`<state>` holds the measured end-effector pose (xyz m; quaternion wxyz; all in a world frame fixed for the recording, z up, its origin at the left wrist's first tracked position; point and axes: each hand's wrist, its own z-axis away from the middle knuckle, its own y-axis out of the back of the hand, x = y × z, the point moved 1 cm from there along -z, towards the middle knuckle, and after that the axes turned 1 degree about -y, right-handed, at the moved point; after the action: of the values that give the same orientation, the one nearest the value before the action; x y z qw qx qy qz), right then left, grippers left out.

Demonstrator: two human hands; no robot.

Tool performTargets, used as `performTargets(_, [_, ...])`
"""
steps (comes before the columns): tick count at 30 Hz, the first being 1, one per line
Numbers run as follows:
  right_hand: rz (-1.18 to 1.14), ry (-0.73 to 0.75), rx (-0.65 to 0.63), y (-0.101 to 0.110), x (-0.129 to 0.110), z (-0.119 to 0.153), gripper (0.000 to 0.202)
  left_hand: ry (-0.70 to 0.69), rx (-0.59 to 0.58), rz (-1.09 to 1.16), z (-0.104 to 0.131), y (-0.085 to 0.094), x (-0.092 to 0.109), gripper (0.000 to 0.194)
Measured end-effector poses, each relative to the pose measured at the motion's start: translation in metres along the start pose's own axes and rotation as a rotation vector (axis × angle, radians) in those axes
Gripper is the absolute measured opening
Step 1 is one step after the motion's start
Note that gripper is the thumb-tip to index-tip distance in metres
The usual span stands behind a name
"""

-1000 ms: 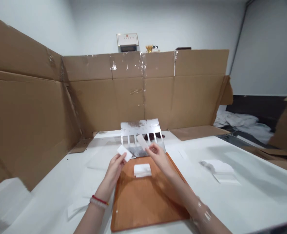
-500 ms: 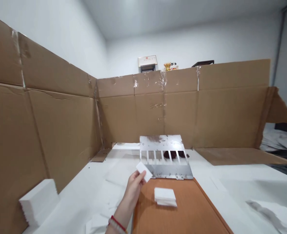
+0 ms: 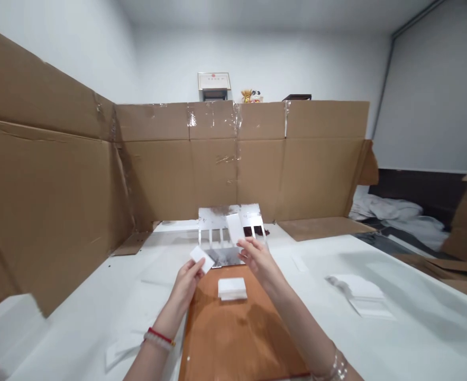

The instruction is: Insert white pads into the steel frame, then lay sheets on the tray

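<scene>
Between thumb and fingers, my left hand (image 3: pixel 190 275) pinches a small white card (image 3: pixel 201 258) above the far left part of the brown board (image 3: pixel 225 338). My right hand (image 3: pixel 256 256) is closed on the lower end of a longer white paper strip (image 3: pixel 235 228), which stands upright in front of the metal frame (image 3: pixel 229 211). That frame has a row of rectangular slots and dark smudges, and sits at the board's far end. Below and between my hands lies a small stack of white cards (image 3: pixel 232 288) on the board.
A tall white stack (image 3: pixel 11 333) stands at the left. Loose white sheets (image 3: pixel 124 346) lie left of the board, and a white paper pile (image 3: pixel 358 291) rests at the right. Cardboard walls (image 3: pixel 157 174) enclose the back and left of the white table (image 3: pixel 316 328).
My right hand has come into view with a white paper strip in it. My left hand still pinches the card. The view has turned to the right.
</scene>
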<state>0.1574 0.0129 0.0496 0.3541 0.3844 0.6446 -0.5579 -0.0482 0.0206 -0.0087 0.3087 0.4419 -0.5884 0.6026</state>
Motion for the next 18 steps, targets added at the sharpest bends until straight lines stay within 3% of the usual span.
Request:
performTargets(8, [-0.076, 0.022, -0.005, 0.007, 0.018, -0.002, 0.039, -0.005, -0.003, -0.048, -0.004, 0.004, -0.002, 0.038])
performTargets(18, [-0.033, -0.006, -0.006, 0.014, 0.030, -0.004, 0.034, 0.007, 0.005, -0.048, 0.001, -0.003, 0.003, 0.037])
